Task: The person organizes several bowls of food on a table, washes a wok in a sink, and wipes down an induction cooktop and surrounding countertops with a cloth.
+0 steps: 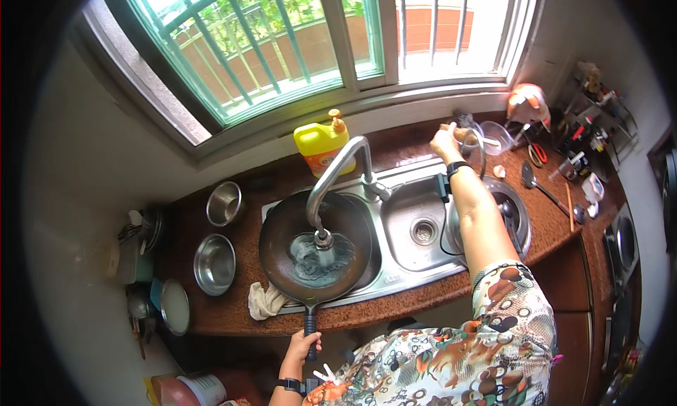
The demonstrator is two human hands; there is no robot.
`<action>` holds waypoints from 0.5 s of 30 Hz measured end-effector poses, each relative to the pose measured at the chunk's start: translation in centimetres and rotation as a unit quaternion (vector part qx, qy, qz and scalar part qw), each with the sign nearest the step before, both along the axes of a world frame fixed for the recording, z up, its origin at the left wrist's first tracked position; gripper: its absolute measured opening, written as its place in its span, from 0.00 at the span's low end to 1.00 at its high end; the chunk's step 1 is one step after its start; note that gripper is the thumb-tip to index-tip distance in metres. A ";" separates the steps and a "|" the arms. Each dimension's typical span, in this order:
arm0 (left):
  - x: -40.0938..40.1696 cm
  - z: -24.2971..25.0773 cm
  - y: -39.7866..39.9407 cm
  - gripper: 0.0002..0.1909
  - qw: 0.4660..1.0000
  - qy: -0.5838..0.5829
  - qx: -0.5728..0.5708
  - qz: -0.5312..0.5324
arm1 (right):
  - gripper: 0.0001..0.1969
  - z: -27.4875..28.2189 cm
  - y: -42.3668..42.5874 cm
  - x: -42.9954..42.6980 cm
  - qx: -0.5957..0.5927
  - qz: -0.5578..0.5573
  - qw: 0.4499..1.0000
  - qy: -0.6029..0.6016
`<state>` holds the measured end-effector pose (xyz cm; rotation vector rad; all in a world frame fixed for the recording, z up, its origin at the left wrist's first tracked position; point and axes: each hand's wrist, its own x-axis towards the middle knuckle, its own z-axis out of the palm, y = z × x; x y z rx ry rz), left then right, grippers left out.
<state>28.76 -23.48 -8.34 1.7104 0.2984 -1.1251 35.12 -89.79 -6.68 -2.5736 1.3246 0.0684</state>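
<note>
My left hand (304, 345) grips the black handle (311, 321) of a dark wok (275, 247). The wok rests over the left basin of a steel double sink, and water runs into it from the curved faucet (338, 165). At the back of the counter, my outstretched right hand (446, 140) has its fingers closed on a brown-handled tool (465, 135); its far end is not clear. Dark bristles or mesh (464, 120) show just behind it, beside a clear plastic bowl (497, 136).
A yellow detergent jug (321, 147) stands behind the faucet. To the right, a steel basin (523, 223) holds utensils, with a spatula (545, 189) farther right. Steel bowls (223, 204) and a beige cloth (267, 301) lie left. The right sink basin (396, 221) has a drain.
</note>
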 end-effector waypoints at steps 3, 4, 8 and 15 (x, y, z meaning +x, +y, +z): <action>0.5 -0.4 -2.0 0.06 1.000 0.004 0.002 0.003 | 0.18 -4.3 -6.6 -1.9 -0.048 0.005 0.998 0.031; 0.5 -0.4 -2.0 0.07 1.000 -0.007 0.003 -0.011 | 0.19 -4.5 -6.5 -1.6 -0.044 0.006 0.999 0.019; -1.1 0.4 -0.3 0.07 1.000 -0.011 0.006 0.007 | 0.22 -1.4 -0.1 0.3 -0.038 -0.082 0.948 -0.305; -0.5 -0.8 -1.8 0.08 1.000 0.006 -0.010 -0.007 | 0.22 6.7 7.2 -4.4 -0.204 0.153 0.861 -0.439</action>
